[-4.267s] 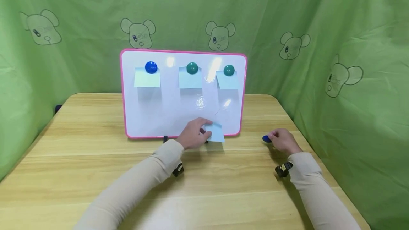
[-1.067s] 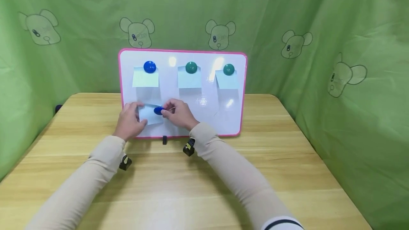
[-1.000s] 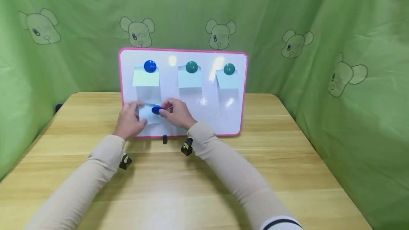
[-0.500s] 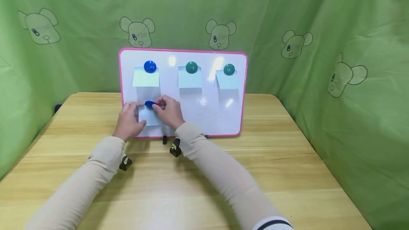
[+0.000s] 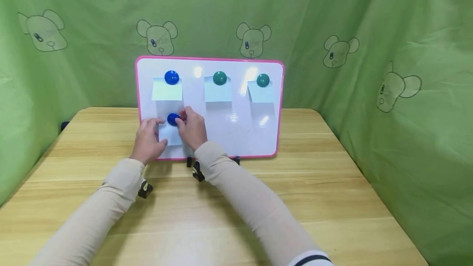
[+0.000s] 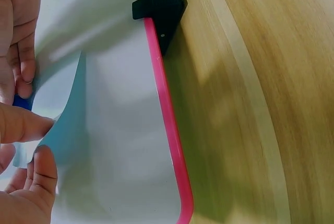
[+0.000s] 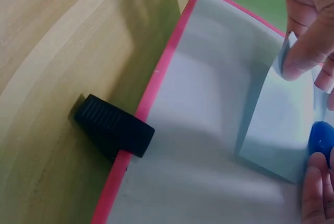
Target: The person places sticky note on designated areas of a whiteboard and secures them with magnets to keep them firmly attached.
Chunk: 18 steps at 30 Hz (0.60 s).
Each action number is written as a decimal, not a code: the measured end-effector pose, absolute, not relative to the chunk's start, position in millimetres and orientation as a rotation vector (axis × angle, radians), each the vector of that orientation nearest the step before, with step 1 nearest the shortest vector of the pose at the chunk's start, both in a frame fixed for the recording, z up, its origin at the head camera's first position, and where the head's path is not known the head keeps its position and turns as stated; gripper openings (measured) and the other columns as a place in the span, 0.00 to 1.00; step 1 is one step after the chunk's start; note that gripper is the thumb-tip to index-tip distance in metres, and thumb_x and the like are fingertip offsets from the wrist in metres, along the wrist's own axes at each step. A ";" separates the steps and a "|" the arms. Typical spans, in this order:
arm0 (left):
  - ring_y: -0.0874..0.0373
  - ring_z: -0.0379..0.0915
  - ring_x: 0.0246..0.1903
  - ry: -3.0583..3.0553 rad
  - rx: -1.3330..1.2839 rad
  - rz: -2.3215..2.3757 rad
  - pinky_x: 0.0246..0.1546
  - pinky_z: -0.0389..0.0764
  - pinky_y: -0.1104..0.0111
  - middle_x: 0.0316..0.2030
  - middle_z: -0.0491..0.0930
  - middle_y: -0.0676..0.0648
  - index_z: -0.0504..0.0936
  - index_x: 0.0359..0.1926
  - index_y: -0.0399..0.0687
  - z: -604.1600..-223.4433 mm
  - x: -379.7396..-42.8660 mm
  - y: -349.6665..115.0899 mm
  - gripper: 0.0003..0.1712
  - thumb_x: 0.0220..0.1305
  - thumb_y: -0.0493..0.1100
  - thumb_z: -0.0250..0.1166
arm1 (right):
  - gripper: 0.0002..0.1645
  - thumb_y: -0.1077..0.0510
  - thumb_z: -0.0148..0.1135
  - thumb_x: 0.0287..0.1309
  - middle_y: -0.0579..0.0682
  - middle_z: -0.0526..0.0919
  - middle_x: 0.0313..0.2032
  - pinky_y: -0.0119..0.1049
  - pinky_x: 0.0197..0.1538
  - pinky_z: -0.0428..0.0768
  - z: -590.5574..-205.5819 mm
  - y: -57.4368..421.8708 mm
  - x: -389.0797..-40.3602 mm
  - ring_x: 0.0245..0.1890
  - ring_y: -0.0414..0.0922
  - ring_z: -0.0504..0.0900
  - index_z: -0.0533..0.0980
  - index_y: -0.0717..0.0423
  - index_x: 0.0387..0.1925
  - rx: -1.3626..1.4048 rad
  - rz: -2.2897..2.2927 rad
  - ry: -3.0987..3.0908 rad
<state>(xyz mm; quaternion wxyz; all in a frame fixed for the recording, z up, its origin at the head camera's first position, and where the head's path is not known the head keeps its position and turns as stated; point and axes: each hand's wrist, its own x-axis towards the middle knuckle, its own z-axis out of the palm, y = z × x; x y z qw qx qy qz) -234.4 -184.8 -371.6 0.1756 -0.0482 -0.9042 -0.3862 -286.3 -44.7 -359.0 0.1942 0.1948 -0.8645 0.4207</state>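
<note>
In the head view, a pale blue sticky note (image 5: 171, 136) lies against the lower left of a pink-framed whiteboard (image 5: 236, 138). My left hand (image 5: 148, 141) pinches the note by its left side, between thumb and fingers; the left wrist view shows its free edge (image 6: 75, 114) curling off the board. With thumb and fingertips, my right hand (image 5: 194, 128) holds a round blue magnet (image 5: 173, 119) at the note's top edge. The right wrist view has this magnet (image 7: 320, 140) right at the paper, partly covered by fingers.
Higher on the board, a blue magnet (image 5: 171, 77) and two green magnets (image 5: 219, 78) each hold a note. Black stand feet (image 5: 189, 162) clip the lower frame. Below is a wooden table (image 5: 177, 216), with a green curtain (image 5: 207, 11) around it.
The left hand carried its note left across the board. The right hand brought the blue magnet from the table's right side, then slid left and up onto the note's top; lately the left hand holds still.
</note>
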 end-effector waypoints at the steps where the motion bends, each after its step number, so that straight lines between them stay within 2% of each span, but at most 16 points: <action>1: 0.47 0.66 0.38 -2.561 -0.129 -1.106 0.43 0.73 0.56 0.49 0.65 0.36 0.71 0.57 0.33 -371.8 -234.5 -184.5 0.32 0.47 0.26 0.66 | 0.08 0.63 0.65 0.59 0.52 0.83 0.35 0.26 0.40 0.78 -359.1 -45.4 -286.4 0.34 0.43 0.81 0.76 0.59 0.40 0.535 1.166 -2.420; 7: 0.48 0.66 0.39 -2.563 -0.099 -1.176 0.42 0.74 0.58 0.54 0.61 0.36 0.70 0.58 0.35 -371.7 -235.2 -183.1 0.32 0.48 0.25 0.65 | 0.08 0.63 0.66 0.58 0.50 0.81 0.34 0.26 0.39 0.77 -358.3 -47.1 -286.2 0.34 0.42 0.79 0.76 0.58 0.38 0.483 1.117 -2.431; 12: 0.48 0.66 0.40 -2.570 -0.099 -1.190 0.42 0.75 0.58 0.51 0.62 0.36 0.69 0.59 0.36 -370.7 -234.7 -184.0 0.31 0.51 0.26 0.64 | 0.07 0.62 0.64 0.60 0.50 0.81 0.33 0.24 0.37 0.77 -356.2 -41.9 -285.2 0.33 0.41 0.78 0.76 0.58 0.39 0.521 1.184 -2.442; 18: 0.41 0.71 0.45 -2.545 -0.041 -1.285 0.47 0.78 0.52 0.55 0.62 0.33 0.66 0.62 0.36 -369.1 -226.0 -184.5 0.30 0.59 0.34 0.64 | 0.08 0.62 0.62 0.61 0.48 0.79 0.35 0.25 0.39 0.78 -360.4 -18.8 -279.2 0.34 0.40 0.78 0.75 0.57 0.42 0.632 1.327 -2.483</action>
